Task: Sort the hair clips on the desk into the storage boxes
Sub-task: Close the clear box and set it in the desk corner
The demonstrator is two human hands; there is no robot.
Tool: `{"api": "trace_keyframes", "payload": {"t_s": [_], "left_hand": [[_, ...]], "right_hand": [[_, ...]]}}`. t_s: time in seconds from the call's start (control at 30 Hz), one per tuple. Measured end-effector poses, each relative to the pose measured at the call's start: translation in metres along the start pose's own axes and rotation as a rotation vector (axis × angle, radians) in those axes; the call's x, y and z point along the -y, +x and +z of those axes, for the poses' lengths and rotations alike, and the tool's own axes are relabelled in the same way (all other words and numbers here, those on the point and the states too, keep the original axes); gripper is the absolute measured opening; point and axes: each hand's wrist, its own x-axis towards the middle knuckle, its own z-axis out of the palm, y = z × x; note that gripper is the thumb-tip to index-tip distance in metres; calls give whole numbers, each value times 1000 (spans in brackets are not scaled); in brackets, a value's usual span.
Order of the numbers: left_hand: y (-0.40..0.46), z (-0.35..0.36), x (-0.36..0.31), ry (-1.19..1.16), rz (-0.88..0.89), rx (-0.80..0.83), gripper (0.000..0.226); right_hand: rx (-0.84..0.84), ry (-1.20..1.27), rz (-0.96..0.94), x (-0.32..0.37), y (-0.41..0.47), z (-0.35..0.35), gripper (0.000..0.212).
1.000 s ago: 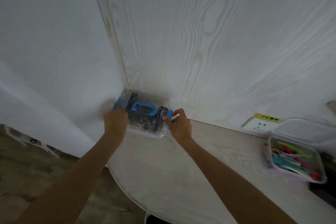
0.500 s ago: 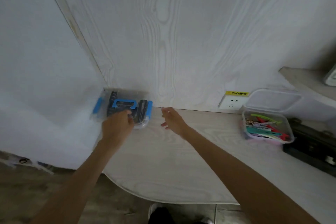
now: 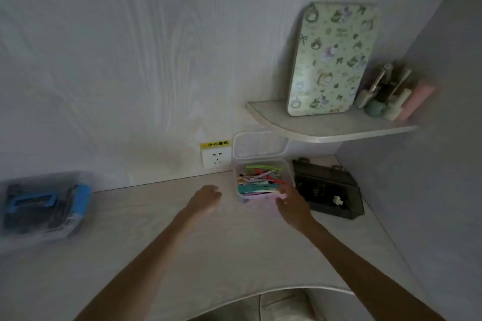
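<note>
1. The clear storage box (image 3: 262,206) sits on the tabletop (image 3: 234,250) near the back wall, its lid (image 3: 259,144) standing open against the wall.
2. Colourful hair clips (image 3: 257,182) lie piled inside this box.
3. The left hand (image 3: 206,199) hovers just left of the box, fingers (image 3: 215,190) loosely curled and holding nothing.
4. The right hand (image 3: 292,203) is at the box's right front corner, fingers (image 3: 285,190) relaxed and slightly spread; motion blur hides whether they touch the rim.
5. A second clear box with blue latches (image 3: 44,206) rests at the far left of the tabletop, lid shut, dark items inside.
6. A dark smoky case (image 3: 328,190) lies just right of the clip box.
7. A wall socket (image 3: 216,158) with a yellow label is beside the open lid.
8. A corner shelf (image 3: 326,128) above carries a green patterned tin (image 3: 333,60) and small bottles (image 3: 391,94).
</note>
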Motion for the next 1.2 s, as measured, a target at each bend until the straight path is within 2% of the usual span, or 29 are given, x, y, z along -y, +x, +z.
{"api": "trace_keyframes", "payload": {"t_s": [0.07,0.17,0.3,0.4,0.47,0.6,0.7,0.8,0.9,0.97,1.07,1.13,1.2], "left_hand": [[16,28,-17,-56,-32,-2,34],[39,56,-24,-64,-25,-13,42],[42,62,-39,-179,-50,-93,25],[32,57,-44,-185,-69,-76,17],[25,54,-40,-180,-80,-93,19],[13,43,-15,-317,-147,-119,18],[5,29,-6,-404,-219,-83,2],[17,22,-4,-312,-232,-146,23],[23,28,-15,-221,-99,-85,10],[25,37,-20,-139,-17,-60,17],[21,43,-18,35,-4,-125,30],[16,43,-16,57,-25,-83,26],[9,41,-12,75,-81,-27,18]], "right_hand": [[-63,19,-8,-24,4,-8,32],[-20,-23,-129,-46,8,-13,45],[80,-217,-254,-54,11,-21,53],[61,-276,-301,-53,16,-22,49],[103,-262,-301,-52,16,-21,45],[137,-231,-361,-45,7,-17,40],[149,-173,-355,-42,3,-9,38],[200,-130,-320,-40,5,-3,32],[209,-128,-323,-37,7,-8,24],[176,-62,-289,-37,8,-13,23],[218,49,-231,-43,8,-20,34],[312,120,-190,-51,4,-23,26],[325,178,-146,-60,0,-25,17]]}}
